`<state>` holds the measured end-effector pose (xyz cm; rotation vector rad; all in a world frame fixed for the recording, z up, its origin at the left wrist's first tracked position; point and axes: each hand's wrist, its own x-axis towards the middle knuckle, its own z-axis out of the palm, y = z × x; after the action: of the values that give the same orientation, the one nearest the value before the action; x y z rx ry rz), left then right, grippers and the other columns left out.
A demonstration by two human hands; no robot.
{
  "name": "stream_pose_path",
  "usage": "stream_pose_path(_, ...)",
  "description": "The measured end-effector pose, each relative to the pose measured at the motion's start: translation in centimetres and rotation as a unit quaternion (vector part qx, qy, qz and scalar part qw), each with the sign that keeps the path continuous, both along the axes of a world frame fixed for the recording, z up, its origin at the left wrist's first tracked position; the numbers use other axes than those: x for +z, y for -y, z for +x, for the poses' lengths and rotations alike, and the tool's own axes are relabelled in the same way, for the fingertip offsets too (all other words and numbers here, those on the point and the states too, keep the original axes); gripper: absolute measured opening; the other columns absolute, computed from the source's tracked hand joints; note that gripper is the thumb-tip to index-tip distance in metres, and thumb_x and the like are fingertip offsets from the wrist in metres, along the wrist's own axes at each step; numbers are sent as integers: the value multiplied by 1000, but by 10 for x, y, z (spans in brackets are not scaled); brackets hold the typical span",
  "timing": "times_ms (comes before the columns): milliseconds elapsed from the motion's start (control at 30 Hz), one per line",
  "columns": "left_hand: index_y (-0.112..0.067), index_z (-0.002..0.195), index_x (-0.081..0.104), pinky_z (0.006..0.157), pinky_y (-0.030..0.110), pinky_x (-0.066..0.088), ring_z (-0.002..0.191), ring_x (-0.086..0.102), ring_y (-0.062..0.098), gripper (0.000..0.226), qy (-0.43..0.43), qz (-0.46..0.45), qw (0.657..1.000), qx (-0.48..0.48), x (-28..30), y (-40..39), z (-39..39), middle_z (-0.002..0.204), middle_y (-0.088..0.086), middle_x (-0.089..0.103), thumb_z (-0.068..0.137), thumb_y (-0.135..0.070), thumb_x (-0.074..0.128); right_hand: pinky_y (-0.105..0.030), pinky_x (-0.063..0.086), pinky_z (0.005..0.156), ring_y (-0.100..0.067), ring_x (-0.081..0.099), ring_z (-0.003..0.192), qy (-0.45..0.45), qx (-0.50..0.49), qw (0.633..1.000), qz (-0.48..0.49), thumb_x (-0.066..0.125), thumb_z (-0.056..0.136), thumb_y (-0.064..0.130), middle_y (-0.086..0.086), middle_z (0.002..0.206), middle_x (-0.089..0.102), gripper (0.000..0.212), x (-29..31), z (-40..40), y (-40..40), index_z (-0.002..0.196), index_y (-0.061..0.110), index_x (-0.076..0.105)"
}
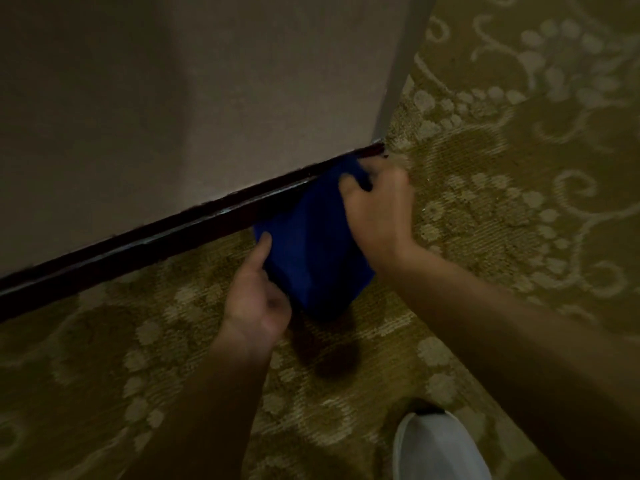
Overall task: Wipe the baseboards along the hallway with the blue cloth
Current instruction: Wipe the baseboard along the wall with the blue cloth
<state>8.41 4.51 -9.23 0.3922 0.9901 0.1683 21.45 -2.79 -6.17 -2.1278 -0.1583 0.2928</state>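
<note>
The blue cloth [308, 244] is stretched between two hands, low against the dark baseboard [138, 244] near the corner where the wall [173, 98] ends. Its far edge lies along the top of the baseboard and the rest slopes back toward the person, hanging just above the patterned carpet [519, 168].

The right hand [377, 206] grips the far right corner of the cloth, fingers curled over the edge and pressed in close to the baseboard's end at the wall corner. That grip seems meant to pin the cloth to the wood, so the hand can drag it along the strip. The left hand [256, 296] holds the near left side, its thumb lying flat up the cloth's face and the other fingers tucked behind, though how tightly they close cannot be seen. It appears to keep the cloth taut and off the carpet, so only the working edge meets the baseboard.

The two hands are apart, joined only by the cloth. The baseboard runs away to the left, down the wall, so most of this stretch looks yet to be wiped. A white shoe [440, 448] shows at the near right, planted close, which suggests a crouch or deep bend toward the floor.
</note>
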Motion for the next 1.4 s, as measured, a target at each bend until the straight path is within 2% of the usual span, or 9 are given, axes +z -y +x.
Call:
stream_pose_path(167,-22,126,62,67,33,58,103,71,22,37,11,44,999,-15,7,-12,-19,120,4,71,95,-41,55,-36,48,101,-15,59,113,-82,93,990,64,65,88,26,-3,121,66,38,-10,-4,7,123,10,64)
stream_pose_path(367,-10,126,63,81,27,59,107,69,18,32,10,126,989,-71,9,-10,6,118,6,72,94,-15,60,-42,51,90,-20,65,98,-3,-126,991,51,54,89,31,-1,103,72,30,-8,11,4,109,15,70)
stream_pose_path(467,-13,129,61,94,37,53,112,67,22,35,-18,77,996,-42,-5,-4,5,123,7,70,95,-22,58,-38,48,87,-28,63,99,66,-51,996,-26,56,91,22,-9,105,70,27,-2,-16,-13,114,11,62)
stream_pose_path(600,-14,119,65,73,32,57,98,71,19,28,-16,69,997,-30,-13,-3,-2,110,5,74,96,-23,52,-32,50,82,-16,61,90,22,110,993,28,59,89,13,0,97,65,23,-3,-35,-18,112,15,58)
stream_pose_path(700,-9,123,63,87,35,57,109,68,20,31,-3,52,998,-16,-13,-6,0,118,8,71,95,-18,54,-33,52,80,-13,59,85,-109,-36,983,142,60,88,8,0,96,62,19,-6,-9,-1,105,16,60)
stream_pose_path(800,-10,117,64,90,30,56,109,68,18,25,3,61,998,-35,-16,-5,1,118,7,72,94,-14,57,-33,50,68,-20,57,77,-267,-215,917,202,58,88,5,-3,81,59,15,-9,17,15,99,15,58)
stream_pose_path(1033,3,136,50,102,41,50,120,62,28,60,18,86,996,13,-25,-4,0,129,16,64,81,-15,67,-45,57,81,-32,64,90,-261,-85,953,125,65,83,6,-15,102,62,21,-13,1,-16,94,17,51)
stream_pose_path(1233,-12,124,65,99,52,50,109,68,32,57,-59,122,990,24,-23,1,4,117,10,72,71,-30,76,-30,49,78,-15,54,84,-117,91,989,21,61,88,11,16,76,46,15,-3,-15,-17,101,16,56)
stream_pose_path(1400,-12,124,65,94,42,55,109,68,28,41,-49,124,991,23,-23,1,2,117,9,72,85,-23,70,-45,54,89,-25,61,98,-242,-150,938,198,62,88,15,-6,109,61,18,-7,-9,-3,98,26,53)
